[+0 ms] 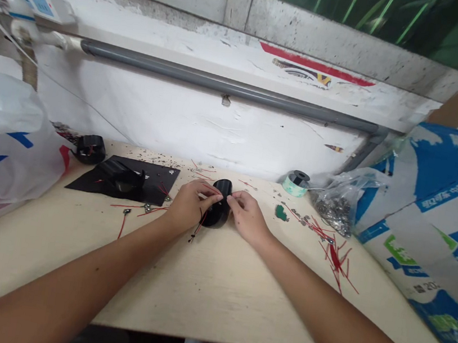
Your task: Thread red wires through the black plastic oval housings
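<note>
A glossy black, curved plastic part (217, 216) stands on the pale table between my two hands. At its left side my left hand (191, 205) is closed, thumb and forefinger pinched against its upper front. My right hand (247, 217) pinches at the part's upper right edge. Anything small between the fingertips is too tiny to make out. Below my left hand, thin red and black wires (193, 236) hang out beside the part. Left of that hand, a red wire with a small metal end (126, 212) lies on the table.
Black plastic parts (119, 177) lie on a black sheet (160, 173), another (90, 149) behind. To the right are a green-wrapped roll (296, 184), a green scrap (280, 212), red wires (336, 260) and a bag of metal pieces (336, 209). A white bag (7, 140) and printed carton (438, 223) flank the table.
</note>
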Action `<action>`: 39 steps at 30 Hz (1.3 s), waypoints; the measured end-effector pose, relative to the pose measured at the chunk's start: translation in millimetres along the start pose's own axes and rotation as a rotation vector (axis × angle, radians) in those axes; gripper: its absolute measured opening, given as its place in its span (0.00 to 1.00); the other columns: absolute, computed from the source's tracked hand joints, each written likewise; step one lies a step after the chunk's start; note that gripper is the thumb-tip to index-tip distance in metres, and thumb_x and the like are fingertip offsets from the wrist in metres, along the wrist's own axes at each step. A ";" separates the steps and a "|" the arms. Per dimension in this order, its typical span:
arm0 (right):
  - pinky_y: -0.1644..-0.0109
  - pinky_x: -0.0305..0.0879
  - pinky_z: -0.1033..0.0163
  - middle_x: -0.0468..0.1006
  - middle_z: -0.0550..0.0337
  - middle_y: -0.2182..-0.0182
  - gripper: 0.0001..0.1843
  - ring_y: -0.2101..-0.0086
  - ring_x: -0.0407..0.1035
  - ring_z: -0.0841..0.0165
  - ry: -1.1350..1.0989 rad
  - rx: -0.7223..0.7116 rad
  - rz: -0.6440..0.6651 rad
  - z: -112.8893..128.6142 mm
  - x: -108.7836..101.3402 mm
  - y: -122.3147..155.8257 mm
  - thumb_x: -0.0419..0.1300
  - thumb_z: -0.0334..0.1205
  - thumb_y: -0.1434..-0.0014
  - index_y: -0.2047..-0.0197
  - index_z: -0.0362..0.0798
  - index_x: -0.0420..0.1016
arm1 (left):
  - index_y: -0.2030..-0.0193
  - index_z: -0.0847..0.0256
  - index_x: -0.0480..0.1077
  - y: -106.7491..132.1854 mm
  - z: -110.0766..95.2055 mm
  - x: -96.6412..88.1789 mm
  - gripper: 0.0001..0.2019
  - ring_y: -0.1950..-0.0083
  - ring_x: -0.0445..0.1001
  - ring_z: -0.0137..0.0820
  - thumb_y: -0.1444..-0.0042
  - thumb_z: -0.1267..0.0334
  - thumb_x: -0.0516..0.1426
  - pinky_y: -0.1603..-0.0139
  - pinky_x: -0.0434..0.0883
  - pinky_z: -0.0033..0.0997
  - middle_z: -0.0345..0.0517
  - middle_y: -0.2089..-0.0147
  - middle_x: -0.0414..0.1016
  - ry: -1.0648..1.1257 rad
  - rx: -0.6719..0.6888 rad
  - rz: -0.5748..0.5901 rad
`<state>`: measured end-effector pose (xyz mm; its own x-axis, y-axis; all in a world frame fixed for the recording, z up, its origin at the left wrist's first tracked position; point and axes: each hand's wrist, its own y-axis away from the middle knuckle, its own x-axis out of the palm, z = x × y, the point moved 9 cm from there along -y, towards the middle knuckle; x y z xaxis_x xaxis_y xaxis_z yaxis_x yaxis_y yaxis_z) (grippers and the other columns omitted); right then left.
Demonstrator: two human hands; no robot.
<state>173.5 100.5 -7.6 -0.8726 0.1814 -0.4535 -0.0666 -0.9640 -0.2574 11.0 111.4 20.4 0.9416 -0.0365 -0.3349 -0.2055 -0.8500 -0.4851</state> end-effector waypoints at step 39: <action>0.83 0.68 0.61 0.71 0.65 0.78 0.10 0.80 0.69 0.66 -0.648 0.235 0.161 -4.1 23.3 5.8 0.63 0.46 0.48 0.66 0.51 0.69 | 0.54 0.66 0.75 11.2 21.3 25.5 0.16 0.57 0.78 0.38 0.46 0.58 0.64 0.57 0.73 0.37 0.56 0.54 0.79 0.619 -0.499 0.219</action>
<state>154.8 100.0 -23.1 -0.9879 -0.0485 0.1475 0.0482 -0.9988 -0.0053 27.0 112.2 -10.8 0.9008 -0.3874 0.1960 -0.3958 -0.9183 0.0039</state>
